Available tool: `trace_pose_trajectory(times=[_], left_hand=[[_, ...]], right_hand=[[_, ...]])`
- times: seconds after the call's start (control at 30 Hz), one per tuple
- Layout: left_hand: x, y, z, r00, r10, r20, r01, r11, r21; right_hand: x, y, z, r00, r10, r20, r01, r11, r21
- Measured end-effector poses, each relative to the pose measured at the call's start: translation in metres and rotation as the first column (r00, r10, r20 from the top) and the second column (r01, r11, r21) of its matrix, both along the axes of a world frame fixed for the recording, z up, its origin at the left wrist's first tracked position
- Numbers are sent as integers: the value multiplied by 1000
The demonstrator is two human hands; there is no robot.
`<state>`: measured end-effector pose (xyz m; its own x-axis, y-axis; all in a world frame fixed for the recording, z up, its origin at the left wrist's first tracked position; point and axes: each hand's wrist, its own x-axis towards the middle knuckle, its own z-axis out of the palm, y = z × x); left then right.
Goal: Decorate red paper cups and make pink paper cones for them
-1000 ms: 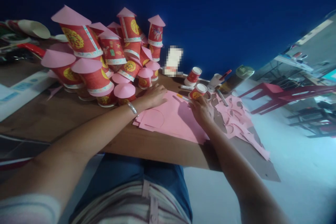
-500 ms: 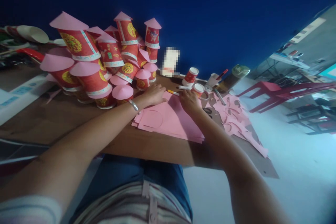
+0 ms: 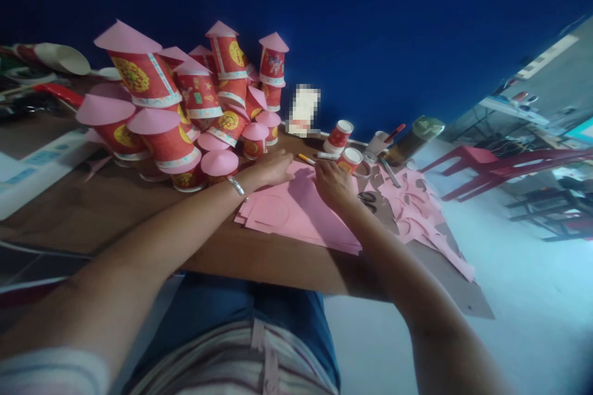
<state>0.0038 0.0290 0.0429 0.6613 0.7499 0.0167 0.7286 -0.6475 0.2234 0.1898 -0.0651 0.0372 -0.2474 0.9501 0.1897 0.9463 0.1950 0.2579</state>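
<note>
My left hand [image 3: 277, 166] lies flat with fingers stretched over the far left corner of a stack of pink paper [image 3: 319, 216]. A silver bracelet is on that wrist. My right hand [image 3: 333, 180] is closed above the far right part of the stack. From its fingertips a yellow-and-white marker [image 3: 306, 159] sticks out toward the left; the grip itself is partly hidden. A circle outline [image 3: 271, 210] shows on the top sheet. Just beyond my right hand stands a red paper cup [image 3: 349, 160].
Lanterns of red paper cups with pink cone roofs [image 3: 155, 126] are stacked at left. Another red cup [image 3: 339, 136], a white marker [image 3: 327, 155], a tape roll [image 3: 362, 170], scissors [image 3: 368, 199] and pink scraps [image 3: 414, 210] lie toward the right. Red plastic chairs [image 3: 467, 163] stand beyond.
My right hand has shifted slightly left, and the yellow marker is tilted more. My left hand stays in place on the paper. The whole view has moved a little.
</note>
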Motion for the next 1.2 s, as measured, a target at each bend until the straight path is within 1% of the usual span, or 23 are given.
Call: trace_pose_trajectory(times=[0.03,0.1,0.2,0.23,0.27,0.33,0.4,0.47,0.5,0.57,0.67,0.8,0.93,1.07,1.13,1.2], left_hand=[[-2,0,0,1000,-12,-13,12,1000,21],[-8,-2,0,999,-27,-45,29,999,44],[-18,-11,2,998,-24,-56,26,999,32],[-22,-15,3,997,-56,-44,58,998,35],[-26,-21,4,996,-85,-22,86,995,42],[-34,-32,6,997,-82,-3,82,997,14],[-40,-45,8,993,-120,5,120,990,-72],[-46,-58,10,990,-141,31,144,982,-126],[-49,-63,10,987,-158,36,161,978,-131],[-54,-74,11,982,-191,4,190,976,-108],[-61,-87,13,966,-253,-60,247,965,-88],[-63,-101,13,943,-320,-90,317,947,-46],[-61,-107,13,927,-364,-92,364,931,-18],[-59,-107,13,937,-347,-24,344,935,-86],[-58,-106,13,952,-300,52,305,943,-135],[-57,-105,13,967,-211,142,237,949,-207]], right_hand=[[-1,-14,0,998,22,-57,-21,1000,6],[0,-44,0,986,77,-145,-83,996,-35],[4,-88,4,970,125,-209,-140,988,-59],[6,-100,6,966,126,-224,-143,988,-62],[8,-111,6,962,124,-244,-143,988,-64],[10,-128,5,956,111,-271,-134,989,-66],[10,-139,1,957,110,-270,-132,989,-64],[7,-144,-5,964,109,-243,-126,990,-55],[5,-145,-8,968,109,-225,-123,991,-51],[1,-145,-10,978,99,-185,-110,993,-50],[-5,-142,-9,989,106,-106,-113,992,-63],[-11,-140,-8,994,111,10,-110,990,-91],[-13,-142,-12,993,120,10,-119,991,-66],[-10,-144,-14,986,165,10,-165,986,4],[-10,-143,-14,986,166,6,-166,985,36],[-9,-143,-14,986,168,-1,-168,984,68]])
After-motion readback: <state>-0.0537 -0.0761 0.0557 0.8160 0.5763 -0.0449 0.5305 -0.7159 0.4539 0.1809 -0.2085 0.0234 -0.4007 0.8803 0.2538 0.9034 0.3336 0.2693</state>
